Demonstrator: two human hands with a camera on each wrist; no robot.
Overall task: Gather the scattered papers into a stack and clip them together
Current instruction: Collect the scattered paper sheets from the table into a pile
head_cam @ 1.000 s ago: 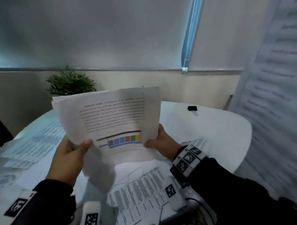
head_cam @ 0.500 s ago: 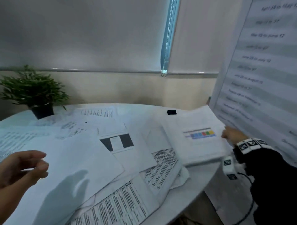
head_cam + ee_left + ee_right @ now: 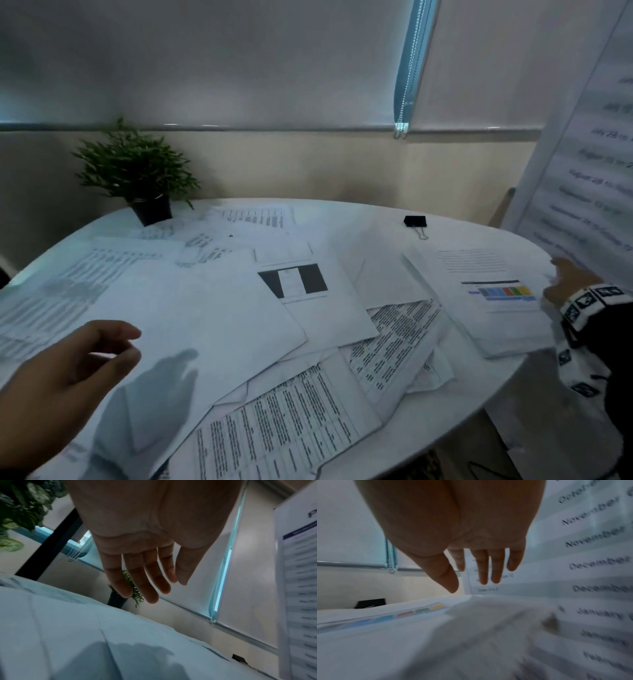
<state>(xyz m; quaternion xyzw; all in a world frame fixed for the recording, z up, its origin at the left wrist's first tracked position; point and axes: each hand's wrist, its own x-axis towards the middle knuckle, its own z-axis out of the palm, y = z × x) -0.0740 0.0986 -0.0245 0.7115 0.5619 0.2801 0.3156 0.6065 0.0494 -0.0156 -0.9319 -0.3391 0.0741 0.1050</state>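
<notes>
A gathered stack of papers (image 3: 493,301) lies at the right end of the white table (image 3: 359,219), its top sheet showing text and a coloured bar. My right hand (image 3: 568,281) hovers at the stack's right edge, fingers straight (image 3: 489,573) and empty. Many loose sheets (image 3: 212,315) lie overlapping across the middle and left of the table. My left hand (image 3: 85,356) floats just above a blank sheet at the front left, fingers (image 3: 145,586) relaxed, holding nothing. A black binder clip (image 3: 415,221) sits at the far right of the table, behind the stack.
A small potted plant (image 3: 137,174) stands at the table's back left. A tall printed poster (image 3: 589,164) rises close to the right of the table, just beyond my right hand. The wall with a window blind runs behind.
Both hands held the stack up a second ago. The right hand carried it to the table's right end, set it down and let go; the left hand released it and dropped low at the front left.
</notes>
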